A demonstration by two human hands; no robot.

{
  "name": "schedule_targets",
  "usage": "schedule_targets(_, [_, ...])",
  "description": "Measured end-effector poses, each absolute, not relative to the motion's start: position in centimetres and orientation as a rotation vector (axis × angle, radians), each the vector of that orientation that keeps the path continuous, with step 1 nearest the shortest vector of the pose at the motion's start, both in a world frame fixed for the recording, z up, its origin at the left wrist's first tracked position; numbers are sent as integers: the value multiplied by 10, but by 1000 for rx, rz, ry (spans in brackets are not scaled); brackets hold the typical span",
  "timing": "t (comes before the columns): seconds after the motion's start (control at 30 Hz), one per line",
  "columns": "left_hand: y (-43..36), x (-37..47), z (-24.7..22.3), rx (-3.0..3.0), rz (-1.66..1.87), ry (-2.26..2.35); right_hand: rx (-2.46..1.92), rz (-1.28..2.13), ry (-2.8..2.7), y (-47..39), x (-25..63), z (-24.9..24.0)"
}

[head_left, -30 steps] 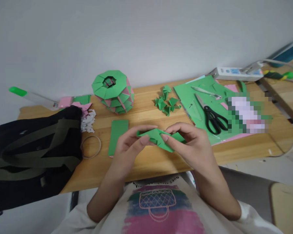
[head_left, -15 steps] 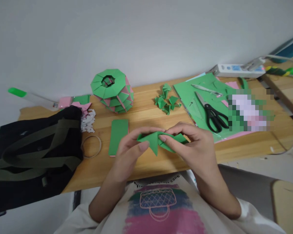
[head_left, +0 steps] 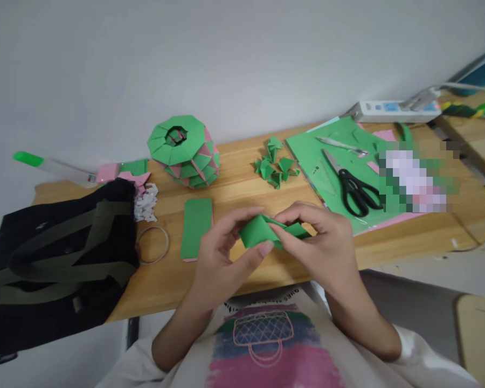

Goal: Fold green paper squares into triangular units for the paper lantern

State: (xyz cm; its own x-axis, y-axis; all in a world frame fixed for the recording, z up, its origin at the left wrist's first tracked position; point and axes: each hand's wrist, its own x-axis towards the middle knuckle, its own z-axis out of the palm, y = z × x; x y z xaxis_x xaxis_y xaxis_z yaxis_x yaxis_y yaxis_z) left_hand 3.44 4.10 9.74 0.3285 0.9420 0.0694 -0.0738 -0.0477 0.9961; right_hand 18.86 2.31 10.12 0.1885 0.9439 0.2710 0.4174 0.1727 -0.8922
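A folded piece of green paper [head_left: 254, 231] is held up between both hands above the front of the table. My left hand [head_left: 226, 258] grips its left side, thumb pressed along the lower edge and fingers behind. My right hand [head_left: 323, 237] pinches the right part, its thumb over the front and fingers at the back. Left of my left hand lies a stack of green paper rectangles [head_left: 197, 226] with pink at its edge. Beyond the hands sits a cluster of small folded green paper pieces [head_left: 274, 164].
A round green and pink paper construction [head_left: 186, 151] stands near the wall. On the right, black-handled scissors [head_left: 355, 188] and a pen-like cutter [head_left: 341, 145] lie on green sheets [head_left: 307, 143]. A black bag [head_left: 64, 258], a tape ring [head_left: 153, 245] and a power strip [head_left: 396, 111] flank them.
The left flap of the green paper, which pointed downward, is now folded across. My left thumb has moved right along the lower edge, closer to my right thumb.
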Motion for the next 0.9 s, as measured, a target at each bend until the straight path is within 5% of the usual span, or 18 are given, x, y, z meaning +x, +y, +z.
schedule_targets(0.9, [58,35,103,1280,959,1099,-1384,904,-1375,24,195,98])
